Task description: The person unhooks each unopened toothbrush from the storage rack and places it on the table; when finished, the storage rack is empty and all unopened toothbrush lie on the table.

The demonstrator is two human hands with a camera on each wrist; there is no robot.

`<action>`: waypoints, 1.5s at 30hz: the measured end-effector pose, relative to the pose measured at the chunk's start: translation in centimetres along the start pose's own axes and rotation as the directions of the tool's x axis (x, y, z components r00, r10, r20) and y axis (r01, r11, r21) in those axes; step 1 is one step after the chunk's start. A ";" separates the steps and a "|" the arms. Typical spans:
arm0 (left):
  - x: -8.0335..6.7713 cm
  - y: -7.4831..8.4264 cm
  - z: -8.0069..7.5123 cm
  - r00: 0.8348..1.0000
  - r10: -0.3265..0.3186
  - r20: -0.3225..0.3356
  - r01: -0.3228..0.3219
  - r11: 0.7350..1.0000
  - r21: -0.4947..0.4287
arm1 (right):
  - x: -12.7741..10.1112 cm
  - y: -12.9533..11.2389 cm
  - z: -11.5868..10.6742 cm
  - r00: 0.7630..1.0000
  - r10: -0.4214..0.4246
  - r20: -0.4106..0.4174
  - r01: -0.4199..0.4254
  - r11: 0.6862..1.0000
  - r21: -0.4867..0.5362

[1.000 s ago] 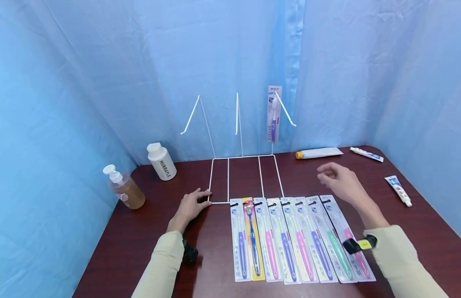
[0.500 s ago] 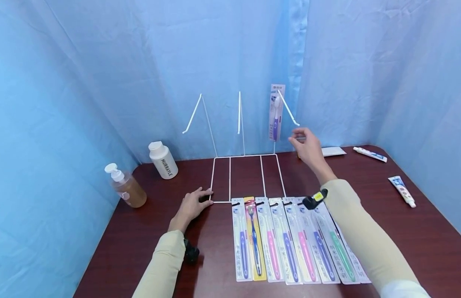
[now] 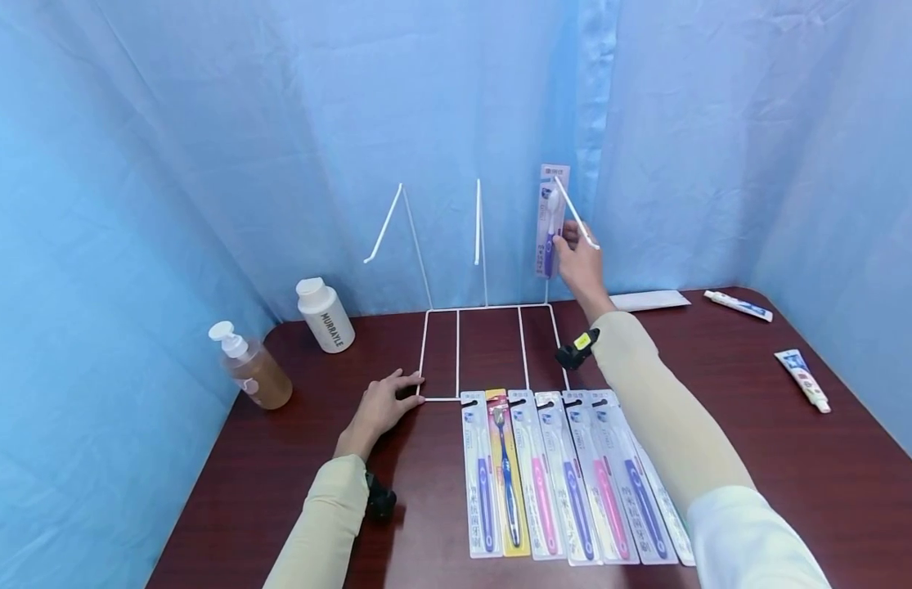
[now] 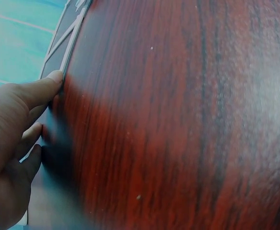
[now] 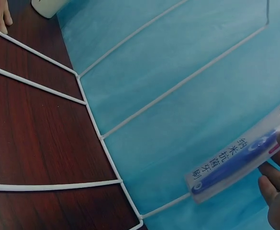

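In the head view my left hand [image 3: 380, 413] rests at the front left corner of a white wire rack [image 3: 488, 307]. Its thumb and fingers press on the wire there, loosely extended. My right hand [image 3: 582, 263] pinches the right edge of a packaged purple toothbrush [image 3: 550, 225], which hangs on the rack's right hook [image 3: 577, 214]. In the right wrist view, the lower end of this toothbrush pack [image 5: 235, 160] slants, with curled fingers [image 5: 269, 184] beside it. The left wrist view has my thumb on the rack wire; its other fingertips lie low, beside the table.
Several packaged toothbrushes [image 3: 544, 474] lie in a row before the rack, partly under my right sleeve. A pump bottle [image 3: 258, 376] and white bottle [image 3: 326, 319] stand left. Toothpaste tubes [image 3: 803, 380] lie right. Two further hooks [image 3: 478, 221] carry nothing. Blue curtains surround the table.
My right hand has moved left and up from above the table's right side to the hanging toothbrush and now grips its pack. My left hand stays at the rack corner.
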State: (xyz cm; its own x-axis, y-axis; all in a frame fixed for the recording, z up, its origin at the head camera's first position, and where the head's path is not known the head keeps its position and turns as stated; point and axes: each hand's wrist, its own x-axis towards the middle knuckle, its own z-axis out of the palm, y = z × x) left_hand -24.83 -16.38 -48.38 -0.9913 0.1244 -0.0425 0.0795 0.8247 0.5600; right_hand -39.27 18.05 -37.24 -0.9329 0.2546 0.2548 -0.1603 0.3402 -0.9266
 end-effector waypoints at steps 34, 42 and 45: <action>0.5 0.0 -0.2 1.000 -0.012 0.012 0.012 1.000 0.012 | -15.8 -2.3 -10.5 0.960 -0.217 0.178 0.220 0.975 0.002; 0.5 -0.1 -0.2 1.000 -0.005 0.015 0.005 1.000 0.008 | -17.8 -3.7 -12.0 0.950 -0.236 0.204 0.234 0.972 0.038; 0.5 -0.1 -0.3 1.000 0.000 0.017 0.000 1.000 0.005 | -18.2 -4.0 -12.5 0.943 -0.264 0.202 0.257 0.965 0.057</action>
State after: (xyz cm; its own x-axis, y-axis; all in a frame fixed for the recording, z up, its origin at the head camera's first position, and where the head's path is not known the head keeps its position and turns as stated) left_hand -25.33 -16.53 -48.22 -0.9894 0.1336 -0.0564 0.0800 0.8274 0.5559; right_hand -17.59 23.34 -34.76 -0.9027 -0.0320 0.4290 -0.4132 0.3419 -0.8440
